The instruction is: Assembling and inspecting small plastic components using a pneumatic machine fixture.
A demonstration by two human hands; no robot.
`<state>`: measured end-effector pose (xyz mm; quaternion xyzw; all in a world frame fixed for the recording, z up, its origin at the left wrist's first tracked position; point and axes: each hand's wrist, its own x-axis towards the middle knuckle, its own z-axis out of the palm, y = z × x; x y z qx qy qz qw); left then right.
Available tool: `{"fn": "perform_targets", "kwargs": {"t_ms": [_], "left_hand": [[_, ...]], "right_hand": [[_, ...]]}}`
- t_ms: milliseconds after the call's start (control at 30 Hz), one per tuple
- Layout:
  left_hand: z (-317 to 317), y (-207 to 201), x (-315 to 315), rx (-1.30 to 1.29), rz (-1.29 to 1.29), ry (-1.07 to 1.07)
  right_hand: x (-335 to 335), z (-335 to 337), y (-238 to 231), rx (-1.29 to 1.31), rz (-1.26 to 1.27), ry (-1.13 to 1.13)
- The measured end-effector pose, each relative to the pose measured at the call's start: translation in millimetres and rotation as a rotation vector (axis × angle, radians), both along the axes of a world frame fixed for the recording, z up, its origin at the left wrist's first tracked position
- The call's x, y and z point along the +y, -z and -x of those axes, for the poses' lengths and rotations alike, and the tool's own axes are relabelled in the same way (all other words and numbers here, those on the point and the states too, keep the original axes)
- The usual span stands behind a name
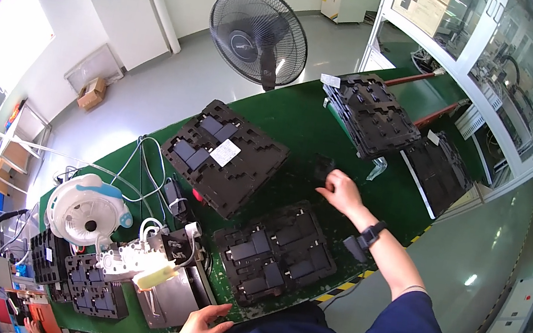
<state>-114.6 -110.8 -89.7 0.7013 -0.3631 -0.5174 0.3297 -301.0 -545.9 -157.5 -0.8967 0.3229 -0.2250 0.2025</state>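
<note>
My right hand (342, 191) reaches over the green table, its fingers curled together. A small dark piece (324, 168) shows at its fingertips, too dim to name; I cannot tell whether it is gripped. My left hand (201, 328) is low by the near table edge, fingers apart and holding nothing. Between the hands lies a black moulded tray (296, 244) with several dark flat rectangular parts (250, 246) in its pockets. Beyond it, a larger black tray (231, 179) sits at an angle, carrying dark rectangular parts and a white paper label (225, 153).
Stacked black trays (374, 113) stand at the far right, with another tray (437, 172) beside them. A black fan (259, 36) stands behind the table. On the left are a white-and-blue fan (88, 214), a lit fixture (154, 274), loose cables and more filled trays (95, 289).
</note>
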Motion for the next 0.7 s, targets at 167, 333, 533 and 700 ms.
{"fn": "perform_targets", "kwargs": {"t_ms": [167, 333, 533, 700], "left_hand": [[1, -6, -14, -0.072, -0.047, 0.084], [3, -7, -15, -0.068, -0.024, 0.108], [1, -20, 22, -0.136, -0.008, 0.105], [-30, -20, 94, 0.027, -0.344, 0.102]], "right_hand": [[-41, 31, 37, 0.043, 0.271, 0.045], [-56, 51, 46, 0.284, 0.192, 0.326], [-26, 61, 24, 0.223, 0.254, 0.262], [48, 71, -14, -0.013, -0.253, 0.133]]}}
